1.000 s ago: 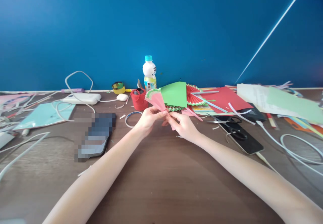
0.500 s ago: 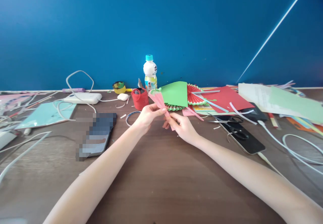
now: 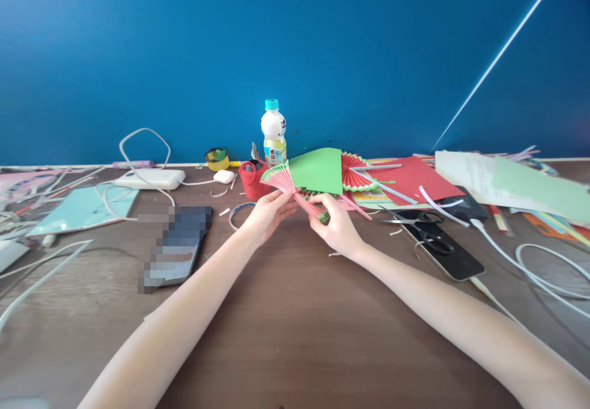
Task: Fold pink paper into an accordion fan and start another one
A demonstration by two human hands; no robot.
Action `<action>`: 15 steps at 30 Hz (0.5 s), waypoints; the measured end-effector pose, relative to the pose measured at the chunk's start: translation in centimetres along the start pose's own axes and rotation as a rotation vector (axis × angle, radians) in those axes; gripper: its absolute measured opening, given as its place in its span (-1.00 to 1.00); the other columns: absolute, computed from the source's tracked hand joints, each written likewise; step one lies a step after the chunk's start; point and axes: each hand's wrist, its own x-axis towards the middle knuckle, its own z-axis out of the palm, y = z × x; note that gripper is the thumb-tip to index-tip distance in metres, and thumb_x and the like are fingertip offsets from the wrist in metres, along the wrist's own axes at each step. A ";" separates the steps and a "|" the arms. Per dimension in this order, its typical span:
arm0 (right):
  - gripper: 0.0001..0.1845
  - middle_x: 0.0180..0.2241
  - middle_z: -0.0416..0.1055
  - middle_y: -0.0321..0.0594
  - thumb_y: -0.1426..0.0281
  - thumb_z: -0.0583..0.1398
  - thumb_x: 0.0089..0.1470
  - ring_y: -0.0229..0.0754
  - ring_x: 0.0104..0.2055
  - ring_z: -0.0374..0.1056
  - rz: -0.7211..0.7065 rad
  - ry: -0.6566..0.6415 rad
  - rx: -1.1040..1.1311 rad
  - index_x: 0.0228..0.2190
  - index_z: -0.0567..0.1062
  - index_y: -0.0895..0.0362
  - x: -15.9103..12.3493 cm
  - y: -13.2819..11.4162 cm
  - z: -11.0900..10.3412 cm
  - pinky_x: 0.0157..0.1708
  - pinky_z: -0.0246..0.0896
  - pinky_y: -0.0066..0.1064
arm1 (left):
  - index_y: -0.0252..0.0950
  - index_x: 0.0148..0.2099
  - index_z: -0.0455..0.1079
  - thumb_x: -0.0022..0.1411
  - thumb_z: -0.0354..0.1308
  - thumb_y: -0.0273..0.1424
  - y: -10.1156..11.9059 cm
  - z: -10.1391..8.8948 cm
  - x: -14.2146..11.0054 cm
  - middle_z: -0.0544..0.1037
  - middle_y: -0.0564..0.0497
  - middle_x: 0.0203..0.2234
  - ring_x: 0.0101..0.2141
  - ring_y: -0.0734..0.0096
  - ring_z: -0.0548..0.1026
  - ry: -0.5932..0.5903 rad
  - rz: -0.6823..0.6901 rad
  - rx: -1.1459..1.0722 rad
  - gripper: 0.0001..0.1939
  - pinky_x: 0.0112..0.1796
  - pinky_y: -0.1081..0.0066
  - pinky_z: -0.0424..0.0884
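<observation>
Between my two hands is a pink pleated paper fan with a green zigzag edge, narrow at its middle and spread at both ends. My left hand is closed on the fan near its middle, below the wider left end. My right hand pinches the narrower lower right end, where some green edge shows by the fingers. Just behind lie a green paper sheet and a red pleated paper fan. A red roll stands behind the left fingers.
A bottle stands by the blue wall. On the left are a phone, a white power bank and cables. To the right, scissors rest on another phone, near red paper.
The pink fan has opened wider at its left end, and its lower right end now shows spread pleats with green edging. My right hand has shifted slightly right, away from the left.
</observation>
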 end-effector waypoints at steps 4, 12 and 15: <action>-0.72 -0.27 0.30 -0.15 0.56 0.03 -0.09 -0.09 -0.19 0.28 -0.067 0.013 -0.121 -0.27 0.31 0.10 0.0 0.4 0.1 -0.17 0.18 -0.25 | -0.41 -0.29 0.44 0.09 0.17 -0.41 -0.2 0.6 -0.3 0.56 -0.14 -0.33 -0.32 0.37 0.52 0.078 -0.022 0.020 -0.84 -0.15 0.33 0.35; -0.77 -0.31 0.30 -0.16 0.56 0.02 -0.02 -0.13 -0.23 0.28 -0.107 0.024 -0.140 -0.28 0.33 0.10 -0.2 0.6 0.2 -0.20 0.19 -0.31 | -0.44 -0.39 0.41 0.09 0.14 -0.52 -0.8 1.4 -0.4 0.55 -0.07 -0.46 -0.40 0.44 0.52 0.135 -0.017 -0.111 -0.94 -0.16 0.35 0.39; -0.77 -0.33 0.31 -0.17 0.56 0.01 0.00 -0.14 -0.25 0.29 -0.118 0.023 -0.133 -0.29 0.34 0.10 -0.3 0.6 0.1 -0.21 0.19 -0.31 | -0.44 -0.41 0.41 0.07 0.15 -0.55 -1.1 1.7 -0.4 0.54 -0.06 -0.50 -0.42 0.48 0.50 0.149 -0.042 -0.145 -0.96 -0.14 0.37 0.38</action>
